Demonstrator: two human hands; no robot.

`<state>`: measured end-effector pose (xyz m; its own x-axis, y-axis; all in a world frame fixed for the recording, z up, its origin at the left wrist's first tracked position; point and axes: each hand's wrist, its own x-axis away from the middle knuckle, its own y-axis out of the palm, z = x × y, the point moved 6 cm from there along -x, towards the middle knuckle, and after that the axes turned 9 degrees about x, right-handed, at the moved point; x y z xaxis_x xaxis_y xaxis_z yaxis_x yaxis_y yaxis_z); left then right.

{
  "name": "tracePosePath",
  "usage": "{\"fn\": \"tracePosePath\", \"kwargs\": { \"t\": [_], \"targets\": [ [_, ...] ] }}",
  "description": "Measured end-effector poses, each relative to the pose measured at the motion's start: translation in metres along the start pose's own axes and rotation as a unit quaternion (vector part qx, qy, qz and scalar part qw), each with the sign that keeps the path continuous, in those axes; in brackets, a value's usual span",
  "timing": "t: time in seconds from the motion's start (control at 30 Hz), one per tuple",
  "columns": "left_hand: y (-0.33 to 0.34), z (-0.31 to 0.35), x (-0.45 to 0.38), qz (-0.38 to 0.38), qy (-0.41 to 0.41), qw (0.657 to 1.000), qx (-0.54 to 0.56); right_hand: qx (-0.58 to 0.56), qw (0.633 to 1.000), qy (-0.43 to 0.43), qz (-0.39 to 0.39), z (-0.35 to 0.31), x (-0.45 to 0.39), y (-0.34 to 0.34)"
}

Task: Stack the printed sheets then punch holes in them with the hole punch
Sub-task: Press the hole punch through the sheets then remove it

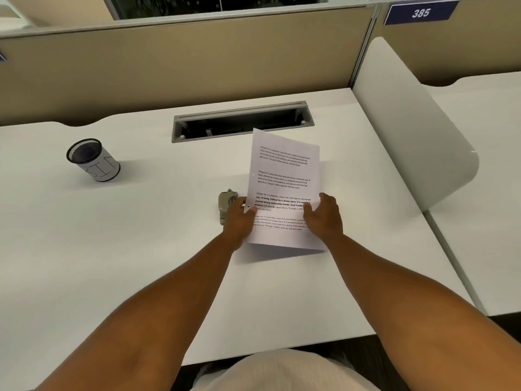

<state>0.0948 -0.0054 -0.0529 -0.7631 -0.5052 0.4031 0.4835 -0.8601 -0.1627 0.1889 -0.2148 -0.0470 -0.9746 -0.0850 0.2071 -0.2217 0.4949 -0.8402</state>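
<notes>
From the head camera we look down on a pale grey-white counter [141, 249] in a cubicle with tan partition walls. Our two bare forearms reach forward to a stack of white printed sheets [283, 182], which we hold tilted up off the counter, its lower edge casting a shadow on the surface below. The text on the top sheet faces us in four blocks of print, one of them partly bold.

Our left hand [239, 218] grips the left edge of the sheets low down, thumb on the front of the paper and fingers curled behind it. Our right hand [324, 214] is at the right edge at about the same height, its fingers loosely bent along the paper's side; we cannot tell for sure whether it pinches the stack or only steadies it.

Just to the left of the sheets, partly hidden behind our left hand, a small grey metal hole punch [227, 203] sits on the counter. We see small round holes near the left margin of the paper.

Farther left stands a black mesh cylindrical cup [93, 160] wrapped in a white label with drawn letters. Behind the sheets a grey rectangular cable slot [242, 121] is set into the counter. A curved white divider panel [408, 122] rises at the right, and a dark blue sign [420, 13] reading 385 hangs on the partition above it.
</notes>
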Motion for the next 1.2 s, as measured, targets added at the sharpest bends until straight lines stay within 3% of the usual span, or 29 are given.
{"fn": "tracePosePath", "kwargs": {
  "t": [0.13,0.27,0.47,0.73,1.2],
  "targets": [
    [-0.006,0.012,-0.003,-0.020,0.030,0.999,0.012,-0.117,0.991,0.057,-0.011,-0.002,-0.011,-0.005],
    [-0.016,0.024,-0.005,-0.018,0.051,0.999,0.008,-0.251,0.959,0.133,-0.013,-0.002,-0.019,-0.009],
    [-0.028,0.034,-0.006,-0.019,0.056,0.997,0.045,-0.346,0.932,0.105,0.001,-0.006,-0.026,-0.018],
    [-0.040,0.038,-0.016,0.030,0.024,0.999,0.003,-0.354,0.932,0.079,0.024,-0.012,-0.029,-0.031],
    [-0.034,0.077,-0.026,0.007,0.053,0.998,0.046,-0.337,0.941,0.040,0.014,-0.010,-0.031,-0.050]
  ]
}}
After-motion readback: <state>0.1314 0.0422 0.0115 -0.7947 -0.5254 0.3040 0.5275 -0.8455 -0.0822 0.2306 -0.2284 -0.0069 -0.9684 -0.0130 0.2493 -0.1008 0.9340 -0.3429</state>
